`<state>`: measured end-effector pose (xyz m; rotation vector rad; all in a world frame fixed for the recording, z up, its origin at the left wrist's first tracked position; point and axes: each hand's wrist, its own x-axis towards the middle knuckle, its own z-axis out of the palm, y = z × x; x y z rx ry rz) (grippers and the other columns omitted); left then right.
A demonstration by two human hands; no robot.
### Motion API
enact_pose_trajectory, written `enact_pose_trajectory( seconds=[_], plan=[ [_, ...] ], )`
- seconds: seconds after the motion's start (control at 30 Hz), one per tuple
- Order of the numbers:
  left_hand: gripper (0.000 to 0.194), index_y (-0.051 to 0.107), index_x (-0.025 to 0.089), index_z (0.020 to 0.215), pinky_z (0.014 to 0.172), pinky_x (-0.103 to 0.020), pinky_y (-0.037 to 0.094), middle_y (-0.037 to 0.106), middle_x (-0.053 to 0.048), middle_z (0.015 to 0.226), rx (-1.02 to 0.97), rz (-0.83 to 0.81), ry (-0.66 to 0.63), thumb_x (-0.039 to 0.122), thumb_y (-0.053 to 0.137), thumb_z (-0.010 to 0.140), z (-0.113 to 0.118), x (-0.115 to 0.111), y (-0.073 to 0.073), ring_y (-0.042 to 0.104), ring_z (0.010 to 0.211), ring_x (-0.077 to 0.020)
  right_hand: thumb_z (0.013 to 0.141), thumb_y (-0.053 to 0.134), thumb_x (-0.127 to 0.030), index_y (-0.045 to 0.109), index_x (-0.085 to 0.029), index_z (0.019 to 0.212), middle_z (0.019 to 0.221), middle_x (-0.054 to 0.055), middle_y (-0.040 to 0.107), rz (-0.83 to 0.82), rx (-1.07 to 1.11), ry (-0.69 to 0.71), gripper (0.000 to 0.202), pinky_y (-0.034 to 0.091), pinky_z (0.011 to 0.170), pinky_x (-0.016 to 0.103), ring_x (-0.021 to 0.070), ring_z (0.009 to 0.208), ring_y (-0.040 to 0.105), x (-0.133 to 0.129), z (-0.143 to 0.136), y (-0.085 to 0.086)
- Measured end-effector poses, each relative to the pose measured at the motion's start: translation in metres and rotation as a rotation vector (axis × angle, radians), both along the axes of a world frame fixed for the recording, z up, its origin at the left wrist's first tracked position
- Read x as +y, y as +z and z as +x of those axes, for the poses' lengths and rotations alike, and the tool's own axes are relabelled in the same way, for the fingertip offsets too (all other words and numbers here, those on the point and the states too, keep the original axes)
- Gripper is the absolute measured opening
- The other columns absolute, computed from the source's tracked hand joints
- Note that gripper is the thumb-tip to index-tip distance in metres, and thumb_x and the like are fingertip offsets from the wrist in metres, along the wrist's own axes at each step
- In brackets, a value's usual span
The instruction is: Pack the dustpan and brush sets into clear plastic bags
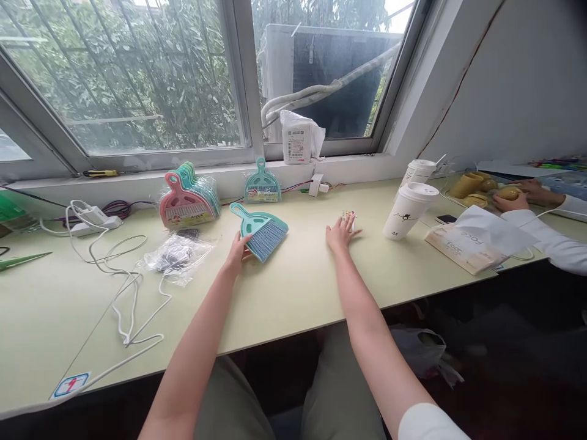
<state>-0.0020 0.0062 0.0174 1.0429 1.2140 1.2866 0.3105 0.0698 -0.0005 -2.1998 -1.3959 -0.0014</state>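
Note:
My left hand (238, 249) grips the lower left edge of a mint-green dustpan and brush set (257, 223), thumb on top and fingers partly hidden beneath. The set is tilted on the table, its grey-blue bristles facing me and its looped handle pointing to the upper left. Flat on the table to the right lies my right hand (340, 234), fingers spread. Under its fingertips a small printed card (349, 219) is partly covered. Another mint-green dustpan set (261, 184) with a label leans by the window sill. Beside it stands a row of wrapped dustpan sets (187, 201), pink in front.
Clear plastic packaging (177, 256), white cables (132, 293) and a power strip (96, 225) lie on the left. White paper cups (409, 211) and a tissue pack (468, 241) stand right. Farther right, another person's hands (516, 198) hold a yellowish round object.

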Motion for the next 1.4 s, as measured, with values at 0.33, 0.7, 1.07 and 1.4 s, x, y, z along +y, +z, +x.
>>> enact_pose_trajectory(
  seconds=[0.33,0.7,1.07,1.4],
  plan=[
    [0.029,0.056,0.023,0.108,0.052,-0.02,0.048,0.06,-0.003,0.087,-0.125,0.007,0.347,0.022,0.057,0.078,-0.028,0.019,-0.007,0.057,0.061,-0.0106,0.082,0.033,0.002,0.068,-0.023,0.096,0.104,0.003,0.068,0.035,-0.139,0.832,0.045,-0.001,0.115,0.054,0.016,0.107,0.057,-0.019,-0.068,0.006],
    [0.033,0.055,0.025,0.114,0.059,-0.022,0.052,0.063,-0.003,0.093,-0.261,-0.02,0.426,0.02,0.056,0.081,-0.036,0.019,-0.006,0.061,0.066,-0.0109,0.084,0.038,-0.001,0.071,-0.022,0.097,0.129,0.002,0.06,0.018,0.104,1.0,0.041,0.02,0.116,0.044,0.0153,0.122,0.052,-0.023,-0.088,0.0],
    [0.036,0.054,0.025,0.116,0.059,-0.022,0.054,0.063,-0.005,0.098,-0.283,-0.032,0.429,0.019,0.055,0.081,-0.038,0.02,-0.008,0.062,0.07,-0.0121,0.089,0.055,-0.034,0.066,-0.033,0.113,0.131,-0.001,0.059,-0.042,-0.07,0.922,0.026,0.039,0.101,0.038,0.0201,0.119,0.052,-0.031,-0.079,0.009],
    [0.031,0.053,0.023,0.112,0.06,-0.023,0.053,0.061,-0.002,0.09,-0.275,-0.037,0.437,0.02,0.056,0.081,-0.038,0.021,-0.009,0.06,0.064,-0.0103,0.092,0.048,-0.028,0.053,-0.037,0.131,0.153,-0.008,0.03,-0.103,-0.145,1.189,0.04,0.028,0.113,0.038,0.0204,0.144,0.019,-0.026,-0.088,0.007]
  ],
)
